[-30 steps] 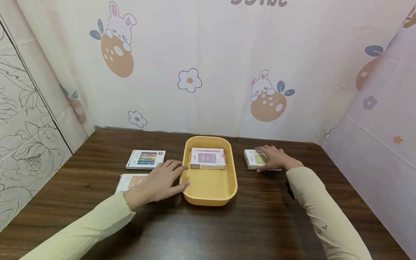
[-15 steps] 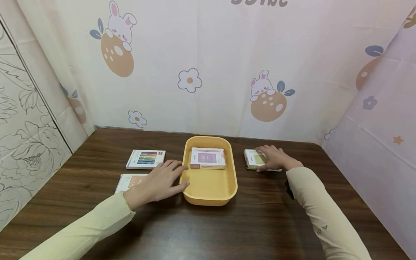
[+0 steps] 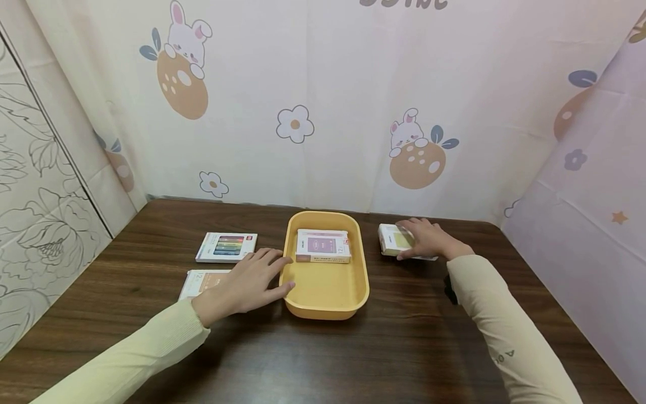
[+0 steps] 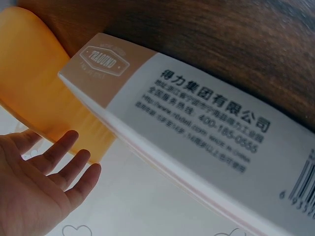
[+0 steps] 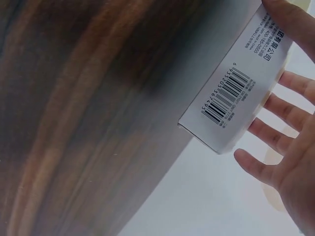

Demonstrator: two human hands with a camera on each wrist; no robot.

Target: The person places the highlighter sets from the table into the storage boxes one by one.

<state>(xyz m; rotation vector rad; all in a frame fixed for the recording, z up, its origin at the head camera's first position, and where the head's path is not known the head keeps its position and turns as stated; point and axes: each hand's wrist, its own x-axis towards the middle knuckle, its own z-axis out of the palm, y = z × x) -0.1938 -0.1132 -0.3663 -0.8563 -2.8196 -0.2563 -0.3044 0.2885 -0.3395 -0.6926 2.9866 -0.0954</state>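
Observation:
My right hand point(image 3: 429, 238) grips a small white box with a yellow-green label point(image 3: 396, 240), thumb on the near side and fingers over the far side. Its barcoded side point(image 5: 236, 93) faces the right wrist camera, between the thumb and the fingers. At the left rim of a yellow plastic tray point(image 3: 328, 289) lies my left hand point(image 3: 247, 286), fingers loosely extended over the edge. Inside the tray, toward the back, lies a white box with a purple label point(image 3: 322, 247). Partly hidden under my left forearm is a white box with an orange label point(image 3: 199, 281).
A white box with a window showing coloured sticks point(image 3: 227, 247) lies left of the tray. The dark wooden table point(image 3: 323, 359) runs back to a printed curtain point(image 3: 343, 73), with more hanging cloth at both sides.
The right hand and the box with the yellow-green label have risen slightly from where they were on the table. My left hand and the tray have stayed put.

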